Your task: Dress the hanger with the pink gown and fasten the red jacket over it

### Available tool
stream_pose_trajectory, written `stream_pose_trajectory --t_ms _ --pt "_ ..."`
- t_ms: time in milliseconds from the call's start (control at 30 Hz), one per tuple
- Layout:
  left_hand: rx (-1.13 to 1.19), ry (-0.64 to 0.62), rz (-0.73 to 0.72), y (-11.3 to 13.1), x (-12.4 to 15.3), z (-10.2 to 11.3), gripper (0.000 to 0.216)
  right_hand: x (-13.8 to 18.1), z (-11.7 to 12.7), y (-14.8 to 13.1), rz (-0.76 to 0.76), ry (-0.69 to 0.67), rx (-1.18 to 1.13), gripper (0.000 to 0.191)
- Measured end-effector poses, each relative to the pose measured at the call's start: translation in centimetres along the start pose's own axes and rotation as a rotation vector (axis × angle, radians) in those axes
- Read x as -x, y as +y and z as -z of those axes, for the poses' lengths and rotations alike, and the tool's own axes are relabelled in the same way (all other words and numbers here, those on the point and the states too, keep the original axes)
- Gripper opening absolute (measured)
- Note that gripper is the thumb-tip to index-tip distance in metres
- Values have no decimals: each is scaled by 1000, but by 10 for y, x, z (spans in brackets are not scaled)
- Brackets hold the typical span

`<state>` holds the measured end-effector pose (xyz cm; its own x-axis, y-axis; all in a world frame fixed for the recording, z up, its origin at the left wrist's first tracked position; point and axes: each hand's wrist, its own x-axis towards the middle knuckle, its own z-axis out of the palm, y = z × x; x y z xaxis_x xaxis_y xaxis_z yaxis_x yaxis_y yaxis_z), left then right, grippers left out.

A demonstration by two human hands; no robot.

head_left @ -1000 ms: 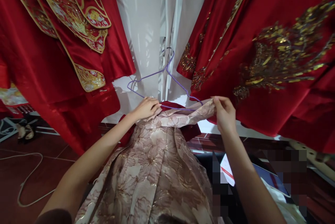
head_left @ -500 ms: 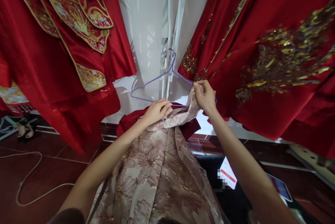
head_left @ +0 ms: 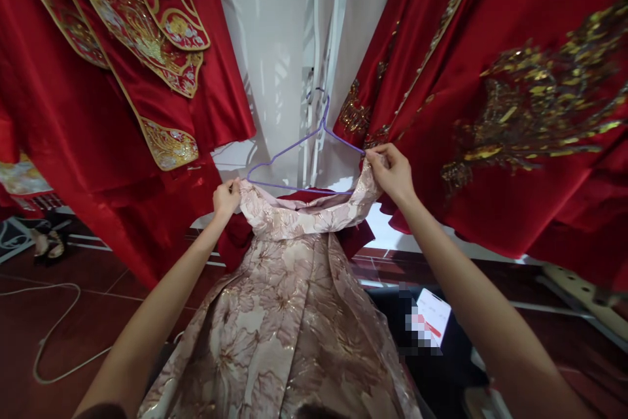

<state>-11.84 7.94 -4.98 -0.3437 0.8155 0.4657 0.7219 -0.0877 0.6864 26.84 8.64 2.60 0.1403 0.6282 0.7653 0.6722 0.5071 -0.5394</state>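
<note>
A pale pink floral dress (head_left: 275, 301) with metallic threads spreads down the middle of the view. My left hand (head_left: 227, 197) pinches the left end of its off-shoulder neckband, by the left corner of a purple wire hanger (head_left: 289, 146). At the hanger's right end my right hand (head_left: 391, 170) grips the other side of the neckband, with fingers closed over the cloth. The hanger's right corner is hidden by the band and my hand. Its hook sits against a white upright behind.
Red embroidered garments hang at left (head_left: 167, 105) and right (head_left: 515, 118). Dark red cloth (head_left: 358, 240) shows behind the dress. A lit phone (head_left: 432, 318) lies on a black surface at lower right. A pale cable (head_left: 59, 380) curves over the tiled floor, near shoes (head_left: 49, 246).
My left hand has moved left from the middle of the neckband to the hanger's left corner, stretching the band wide. My right hand has stayed nearly in place, still holding the dress.
</note>
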Motion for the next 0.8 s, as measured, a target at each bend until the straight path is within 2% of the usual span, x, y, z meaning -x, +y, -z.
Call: stream_pose_trajectory --t_ms 133,367,500,567,667,800 --pt "11 59 -25 2 -2 -1 34 1 2 -2 0 4 29 33" --pt "40 70 28 -9 0 -2 33 0 3 -3 -6 4 16 31" --pt "111 110 -62 -10 -6 -3 36 -2 2 1 11 13 -15 29" --pt "168 119 -123 1 -11 -4 37 -3 1 2 18 13 -36 27" --pt "234 105 -228 32 -19 -4 37 -2 0 3 25 -9 -57 24" --pt "331 -50 -415 69 -29 -3 38 0 1 5 45 -29 -72 23"
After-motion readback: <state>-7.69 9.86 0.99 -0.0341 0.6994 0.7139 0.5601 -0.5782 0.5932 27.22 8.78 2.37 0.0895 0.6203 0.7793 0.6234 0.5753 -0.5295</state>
